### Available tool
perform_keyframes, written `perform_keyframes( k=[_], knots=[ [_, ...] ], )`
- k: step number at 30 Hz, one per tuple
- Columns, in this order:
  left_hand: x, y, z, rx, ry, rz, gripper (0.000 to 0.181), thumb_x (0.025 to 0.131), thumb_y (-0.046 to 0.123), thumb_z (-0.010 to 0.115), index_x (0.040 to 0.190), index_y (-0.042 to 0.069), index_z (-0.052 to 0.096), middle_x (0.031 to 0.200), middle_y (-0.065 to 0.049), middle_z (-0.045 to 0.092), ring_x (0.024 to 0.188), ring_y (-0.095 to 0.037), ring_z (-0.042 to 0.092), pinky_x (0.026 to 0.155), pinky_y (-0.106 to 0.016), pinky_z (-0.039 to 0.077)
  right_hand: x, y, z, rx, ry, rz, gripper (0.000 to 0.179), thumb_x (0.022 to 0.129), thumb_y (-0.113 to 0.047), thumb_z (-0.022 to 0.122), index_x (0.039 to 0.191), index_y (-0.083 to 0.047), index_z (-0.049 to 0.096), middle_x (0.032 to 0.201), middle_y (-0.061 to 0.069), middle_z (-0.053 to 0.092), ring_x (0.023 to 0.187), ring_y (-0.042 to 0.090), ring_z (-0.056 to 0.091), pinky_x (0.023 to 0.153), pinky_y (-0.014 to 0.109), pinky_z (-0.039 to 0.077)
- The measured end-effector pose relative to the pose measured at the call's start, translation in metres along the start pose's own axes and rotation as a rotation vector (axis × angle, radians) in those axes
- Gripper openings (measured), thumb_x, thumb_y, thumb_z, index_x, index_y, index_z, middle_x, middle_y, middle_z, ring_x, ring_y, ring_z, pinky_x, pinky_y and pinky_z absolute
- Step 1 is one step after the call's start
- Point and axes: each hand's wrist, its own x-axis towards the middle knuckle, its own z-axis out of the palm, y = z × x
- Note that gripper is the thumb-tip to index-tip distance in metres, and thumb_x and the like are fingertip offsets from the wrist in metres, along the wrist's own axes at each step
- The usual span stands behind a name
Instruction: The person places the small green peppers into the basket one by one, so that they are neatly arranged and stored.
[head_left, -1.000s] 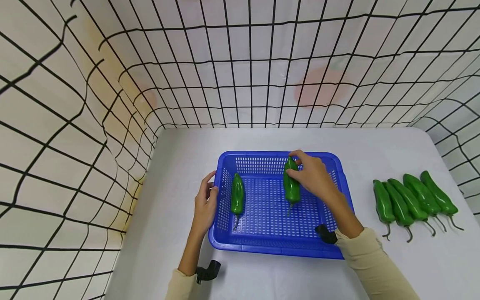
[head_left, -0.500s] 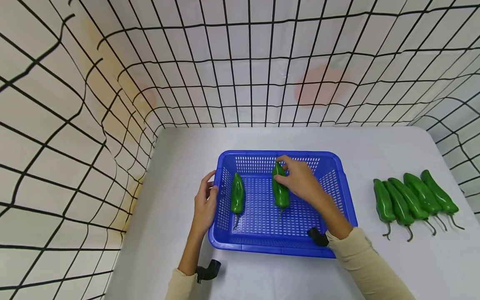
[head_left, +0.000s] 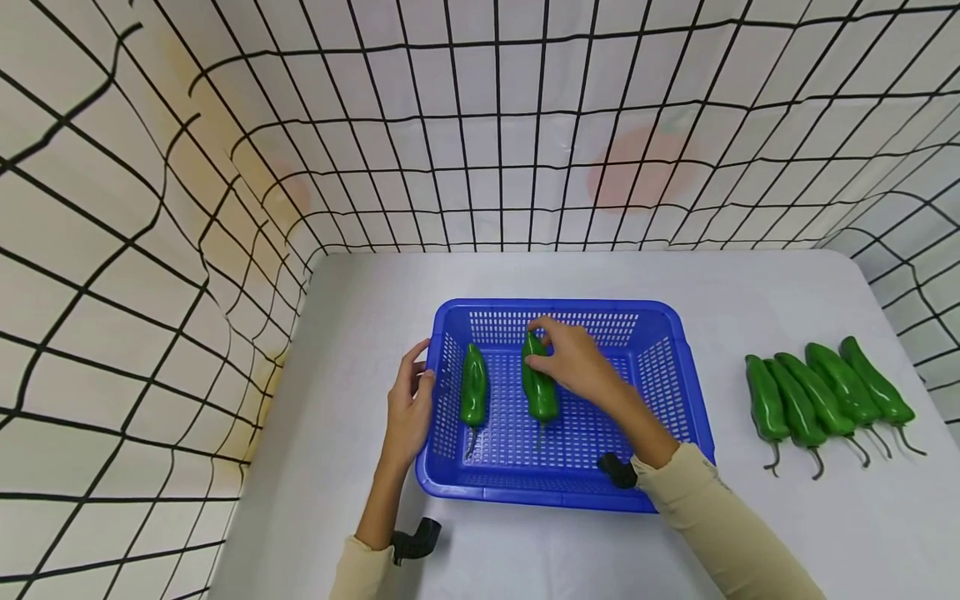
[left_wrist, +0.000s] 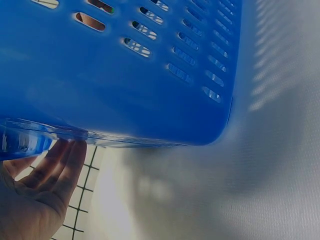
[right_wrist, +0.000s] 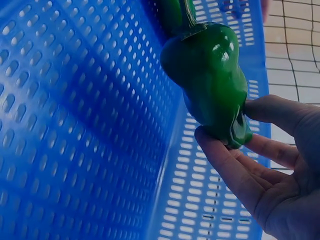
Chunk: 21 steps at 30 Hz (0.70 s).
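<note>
In the head view my right hand point(head_left: 573, 360) holds a glossy green pepper point(head_left: 537, 387) between thumb and fingers, inside a blue plastic basket point(head_left: 555, 499). The right wrist view shows the fingertips on the pepper's point(right_wrist: 212, 75) tapered end, with its stem pointing away from the hand. A second green pepper point(head_left: 473, 387) lies along the basket's left side, stem toward the near edge. My left hand point(head_left: 410, 408) rests against the outside of the basket's left rim, its fingers fairly straight. In the left wrist view, its fingertips touch the underside of the rim.
Several green peppers point(head_left: 825, 396) lie in a slanted row on the white table point(head_left: 367, 292), right of the basket. Black wire grid panels point(head_left: 517, 167) stand behind the table and at both sides. A black wrist camera point(head_left: 618, 471) sits over the basket's near right part.
My right hand has carried the pepper leftward across the basket, nearer the pepper lying there. The left hand has stayed at the left rim.
</note>
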Motion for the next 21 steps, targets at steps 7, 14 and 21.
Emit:
perform_keyframes(
  k=[7,14,21],
  knots=[
    [0.000,0.002,-0.001,-0.005,-0.009,-0.001,0.046,0.102,0.000,0.040,0.148,0.003,0.043,0.113,-0.026,0.063,0.091,-0.040,0.066,0.067,-0.042,0.060,0.007,-0.005,0.015,0.025,-0.027,-0.001,0.048,0.089,-0.011,0.071,0.134,-0.001,0.055,0.105,0.021,0.068,0.069,0.019,0.069,0.054,0.028,0.057],
    [0.001,0.003,-0.001,-0.006,-0.013,-0.007,0.047,0.102,-0.001,0.040,0.148,0.006,0.043,0.114,-0.026,0.063,0.090,-0.039,0.067,0.065,-0.043,0.060,0.013,-0.009,0.029,0.040,-0.051,-0.008,0.048,0.088,-0.007,0.072,0.132,0.001,0.056,0.103,0.022,0.068,0.067,0.019,0.069,0.053,0.025,0.056],
    [0.000,0.002,-0.001,-0.006,-0.010,-0.011,0.047,0.102,-0.001,0.041,0.148,0.004,0.044,0.114,-0.026,0.063,0.091,-0.039,0.066,0.067,-0.043,0.060,0.019,-0.008,0.035,0.052,-0.065,-0.004,0.047,0.087,-0.005,0.071,0.131,0.002,0.056,0.102,0.023,0.068,0.067,0.018,0.069,0.053,0.025,0.056]
  ],
)
